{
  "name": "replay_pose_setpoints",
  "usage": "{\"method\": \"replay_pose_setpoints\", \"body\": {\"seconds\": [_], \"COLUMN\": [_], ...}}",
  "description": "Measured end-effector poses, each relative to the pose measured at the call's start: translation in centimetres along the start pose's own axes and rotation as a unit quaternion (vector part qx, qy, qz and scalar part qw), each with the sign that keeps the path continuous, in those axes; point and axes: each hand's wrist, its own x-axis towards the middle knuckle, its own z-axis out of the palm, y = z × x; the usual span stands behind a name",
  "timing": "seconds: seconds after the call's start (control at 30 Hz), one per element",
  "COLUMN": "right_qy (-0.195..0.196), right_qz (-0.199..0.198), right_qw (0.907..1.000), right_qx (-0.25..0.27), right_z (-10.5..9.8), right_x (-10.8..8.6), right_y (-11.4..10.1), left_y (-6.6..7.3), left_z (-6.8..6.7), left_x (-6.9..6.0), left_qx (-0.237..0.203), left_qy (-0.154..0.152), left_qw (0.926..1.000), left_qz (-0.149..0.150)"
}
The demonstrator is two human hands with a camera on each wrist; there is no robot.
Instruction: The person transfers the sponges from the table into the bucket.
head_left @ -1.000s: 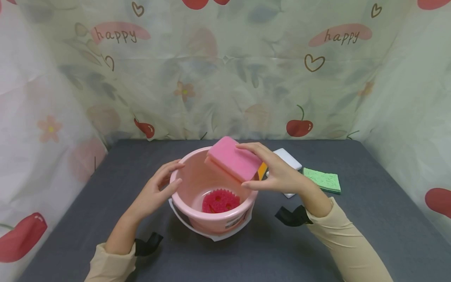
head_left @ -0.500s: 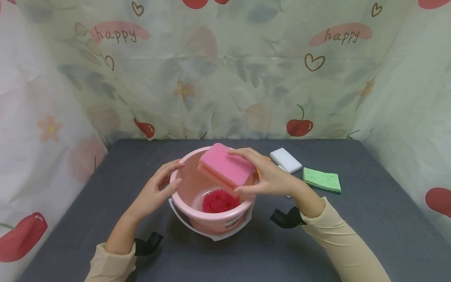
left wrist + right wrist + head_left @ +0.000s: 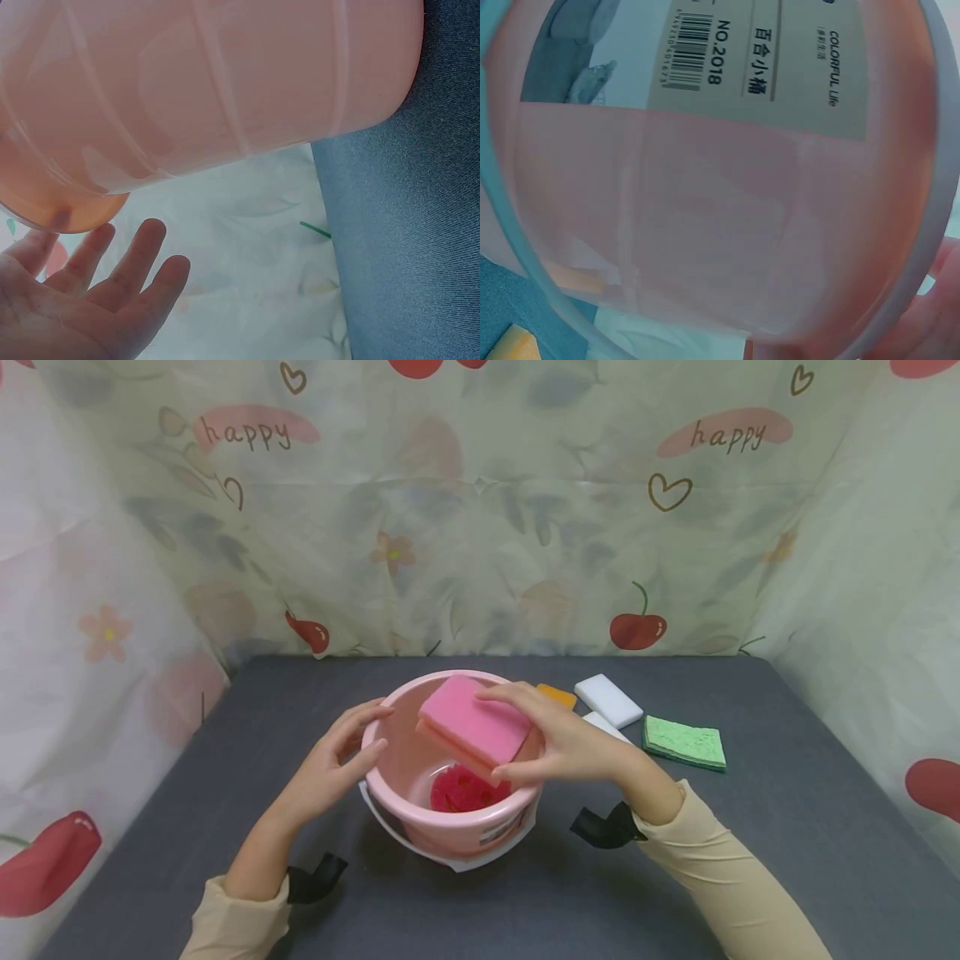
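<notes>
The pink bucket stands on the dark table with its white handle hanging down in front. My left hand touches the left of its rim, fingers loosely extended, as the left wrist view shows the same hand beside the rim. A thick pink sponge is pinched between the thumb and fingers of my right hand, tilted, partly within the bucket's mouth. On the bucket's floor lies a red round sponge with a face cut into it, partly covered by the pink one.
Right of the bucket lie an orange piece, a white block, a second white piece half hidden by my right hand, and a green sponge. A printed curtain closes off the back and sides.
My right hand has moved left and down with the pink sponge, bringing it lower into the bucket's mouth. More of the orange and white pieces now shows. My left hand has stayed put.
</notes>
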Motion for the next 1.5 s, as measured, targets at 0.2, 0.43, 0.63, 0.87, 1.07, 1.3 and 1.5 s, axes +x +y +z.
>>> {"method": "replay_pose_setpoints", "body": {"seconds": [0.2, 0.43, 0.63, 0.87, 1.07, 1.3, 1.5], "right_qy": [-0.005, -0.001, -0.001, 0.001, 0.002, -0.009, -0.005], "right_qz": [0.018, 0.027, 0.036, 0.046, 0.063, 0.072, 0.074], "right_qw": [0.9998, 0.9991, 0.9987, 0.998, 0.9968, 0.9956, 0.9961], "right_qx": [-0.011, -0.033, -0.037, -0.043, -0.05, -0.059, -0.048], "right_z": [0.19, 0.21, 0.16, 0.12, 0.09, -0.06, -0.12], "right_x": [0.12, 0.23, 0.28, 0.39, 0.46, 0.49, 0.3], "right_y": [-0.16, -0.03, 0.06, 0.15, 0.2, 0.2, 0.35], "left_y": [-0.04, -0.12, -0.11, 0.0, -0.03, 0.03, 0.04], "left_z": [0.0, -0.01, -0.07, -0.03, 0.02, 0.04, 0.05], "left_x": [0.05, 0.05, 0.05, 0.01, 0.02, 0.06, 0.04], "left_qx": [-0.001, 0.0, 0.0, 0.005, 0.0, -0.001, 0.003], "left_qy": [0.002, 0.002, 0.003, 0.001, 0.0, 0.006, 0.009], "left_qw": [1.0, 1.0, 1.0, 1.0, 1.0, 1.0, 0.9999], "left_qz": [0.004, 0.006, 0.004, -0.005, -0.002, 0.007, 0.008]}}
